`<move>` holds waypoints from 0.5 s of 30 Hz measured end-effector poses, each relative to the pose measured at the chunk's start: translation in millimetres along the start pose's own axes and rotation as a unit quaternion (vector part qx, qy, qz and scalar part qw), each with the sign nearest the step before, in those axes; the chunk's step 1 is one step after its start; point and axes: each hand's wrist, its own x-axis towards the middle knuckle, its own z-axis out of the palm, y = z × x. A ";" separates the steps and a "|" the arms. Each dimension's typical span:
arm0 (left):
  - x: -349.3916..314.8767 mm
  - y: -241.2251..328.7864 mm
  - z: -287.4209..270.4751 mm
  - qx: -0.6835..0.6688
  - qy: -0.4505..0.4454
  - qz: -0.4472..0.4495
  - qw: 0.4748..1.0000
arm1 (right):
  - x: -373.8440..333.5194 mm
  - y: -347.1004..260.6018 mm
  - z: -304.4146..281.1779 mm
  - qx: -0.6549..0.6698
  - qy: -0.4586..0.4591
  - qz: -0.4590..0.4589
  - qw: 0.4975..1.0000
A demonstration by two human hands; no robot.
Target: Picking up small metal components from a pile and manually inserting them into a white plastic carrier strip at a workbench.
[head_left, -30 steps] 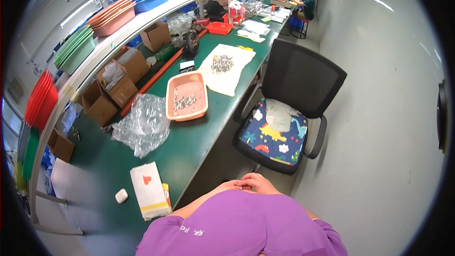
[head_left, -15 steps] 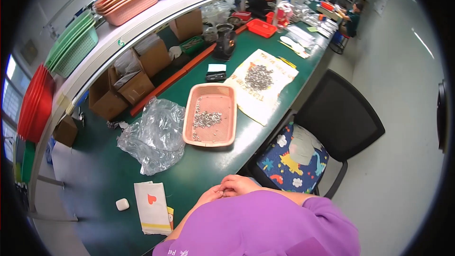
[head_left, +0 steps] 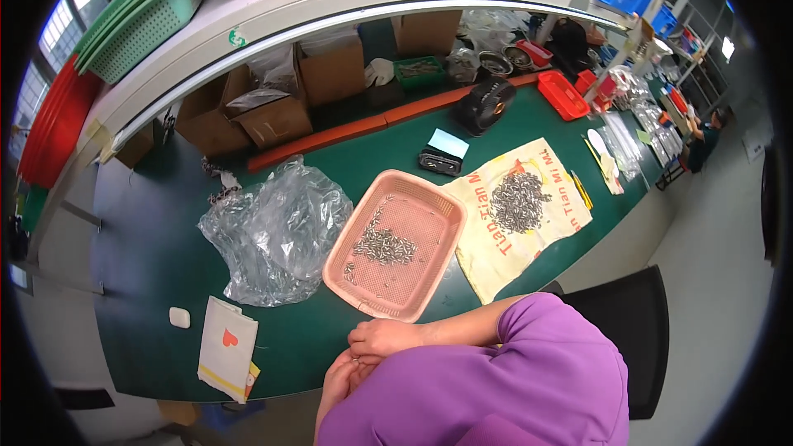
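On the green surface [head_left: 289, 363] we locate a crumpled clear plastic bag [head_left: 281, 235], a pink perforated basket [head_left: 417, 215] to its right, our right hand [head_left: 383, 339] folded over our left hand [head_left: 339, 375] near the basket's near rim, any grip indeterminable, and small metal pieces [head_left: 384, 248] inside the basket.

Both hands [head_left: 382, 337] together, touching
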 end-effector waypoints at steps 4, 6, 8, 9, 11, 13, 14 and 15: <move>10.4 -32.0 -5.0 -0.028 -0.009 0.028 0.999 | -10.3 14.4 -4.5 -0.013 -0.022 -0.059 0.998; 13.5 -47.9 1.1 -0.013 0.035 0.039 0.999 | -20.0 21.0 -7.0 -0.023 -0.036 -0.077 0.996; 18.5 -56.7 15.4 0.017 0.070 0.068 0.995 | -33.9 27.6 -10.4 -0.023 -0.027 -0.109 0.993; 23.4 -68.7 11.6 0.008 0.057 0.077 0.995 | -41.4 31.0 -13.4 -0.017 -0.028 -0.126 0.991; 34.0 -80.5 17.6 0.062 0.034 0.072 0.995 | -59.0 38.4 -21.9 -0.020 -0.036 -0.149 0.988; 45.9 -97.2 32.1 0.114 0.051 0.092 0.988 | -81.3 46.4 -28.5 -0.012 -0.029 -0.179 0.983; 52.6 -106.2 40.5 0.145 0.048 0.106 0.983 | -94.5 51.2 -32.9 -0.025 -0.025 -0.197 0.980; 62.0 -115.8 49.5 0.163 0.041 0.126 0.978 | -106.9 56.3 -37.7 -0.037 -0.019 -0.219 0.975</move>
